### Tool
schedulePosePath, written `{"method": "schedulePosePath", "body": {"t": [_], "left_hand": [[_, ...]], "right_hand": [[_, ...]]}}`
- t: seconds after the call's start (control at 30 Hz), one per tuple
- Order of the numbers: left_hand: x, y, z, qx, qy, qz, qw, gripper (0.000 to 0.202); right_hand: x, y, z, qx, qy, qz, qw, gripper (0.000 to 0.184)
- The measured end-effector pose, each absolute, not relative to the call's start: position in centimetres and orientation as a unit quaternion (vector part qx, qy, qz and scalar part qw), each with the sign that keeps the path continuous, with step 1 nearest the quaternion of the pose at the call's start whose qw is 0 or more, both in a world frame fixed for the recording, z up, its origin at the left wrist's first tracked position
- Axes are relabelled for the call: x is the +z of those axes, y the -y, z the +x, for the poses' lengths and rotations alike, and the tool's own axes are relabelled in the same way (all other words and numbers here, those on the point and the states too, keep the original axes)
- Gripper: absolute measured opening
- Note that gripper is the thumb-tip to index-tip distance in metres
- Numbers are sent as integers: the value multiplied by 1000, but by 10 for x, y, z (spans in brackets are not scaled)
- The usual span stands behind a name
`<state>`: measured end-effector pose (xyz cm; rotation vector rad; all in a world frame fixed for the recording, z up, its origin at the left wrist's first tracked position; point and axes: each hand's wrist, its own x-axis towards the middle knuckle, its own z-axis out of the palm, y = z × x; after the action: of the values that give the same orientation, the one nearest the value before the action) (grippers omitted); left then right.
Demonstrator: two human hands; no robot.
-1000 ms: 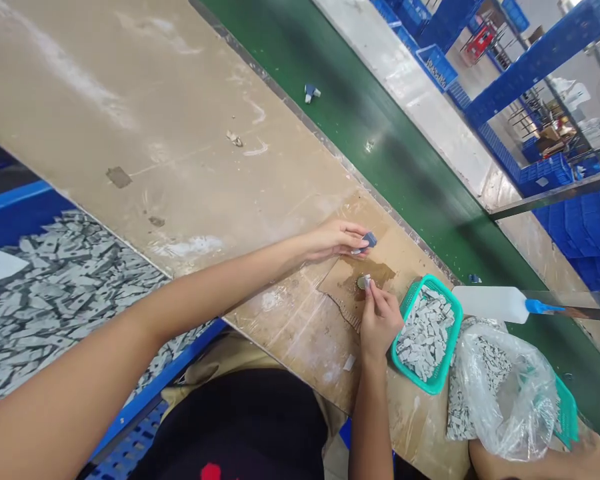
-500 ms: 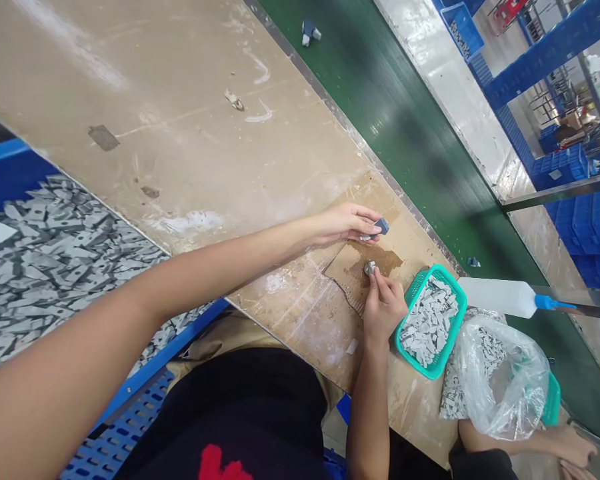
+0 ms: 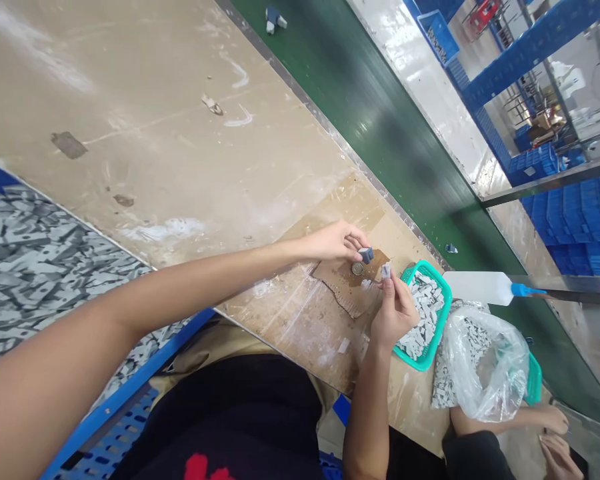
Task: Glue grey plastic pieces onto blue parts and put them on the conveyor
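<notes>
My left hand is closed on a small dark blue-grey plastic piece above a torn cardboard sheet. Between the thumb and fingers of my right hand is a small light grey plastic part, held upright near the green basket. A small round metal cap lies on the wet, darkened patch of the cardboard, just below my left fingertips. Beside my right hand, the green basket holds many light grey parts.
A white bottle with a blue nozzle lies past the basket, near an open plastic bag of grey parts. A green conveyor belt runs along the table. Another person's hands are at lower right. A blue bin of grey parts stands at left.
My right hand has lifted off the round metal cap, moved toward the basket, and now holds a light grey part. My left hand has come down closer to the cap with its dark piece.
</notes>
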<state>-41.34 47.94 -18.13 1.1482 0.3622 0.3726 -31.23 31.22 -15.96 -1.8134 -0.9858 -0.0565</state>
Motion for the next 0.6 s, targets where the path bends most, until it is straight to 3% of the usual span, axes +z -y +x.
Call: {"method": "schedulePosePath", "body": {"t": [0.17, 0.6], "left_hand": [[-185, -472, -413, 142, -101, 532, 828, 24], [-175, -462, -412, 174, -108, 507, 837, 23]], "right_hand": [[-156, -313, -317, -8, 455, -703, 546, 15], [-158, -314, -317, -60, 501, -714, 485, 21]]}}
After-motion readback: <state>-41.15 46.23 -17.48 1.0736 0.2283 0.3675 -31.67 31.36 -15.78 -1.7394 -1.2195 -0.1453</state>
